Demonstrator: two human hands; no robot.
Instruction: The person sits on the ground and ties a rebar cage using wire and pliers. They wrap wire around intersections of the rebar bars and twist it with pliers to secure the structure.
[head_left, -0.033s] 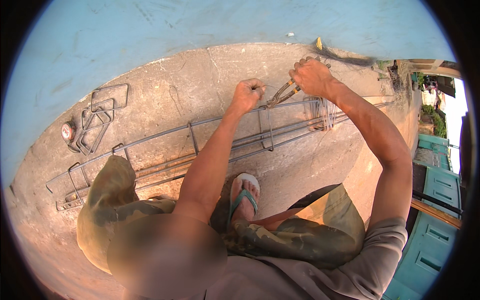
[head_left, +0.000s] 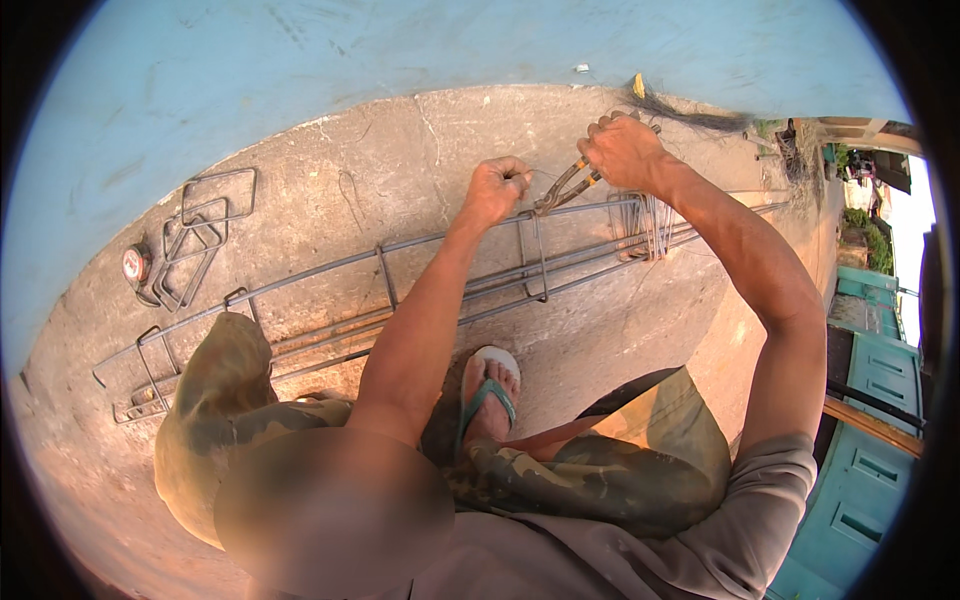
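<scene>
My right hand is closed around the handles of the end-cutting pincers, whose jaws meet the upper bar at a stirrup's corner. To its left, my left hand pinches a thin wire running toward the jaws. Below both hands lies a long cage of steel rebar, its bars joined by rectangular stirrups. More stirrups stand bunched together on the bars under my right wrist. Whether the wire loops around the bar is too small to make out.
Loose bent stirrups and a round tape measure lie on the concrete floor at left. A blue wall borders the far side. Thin wire is heaped beside it. My sandalled foot is close to the bars.
</scene>
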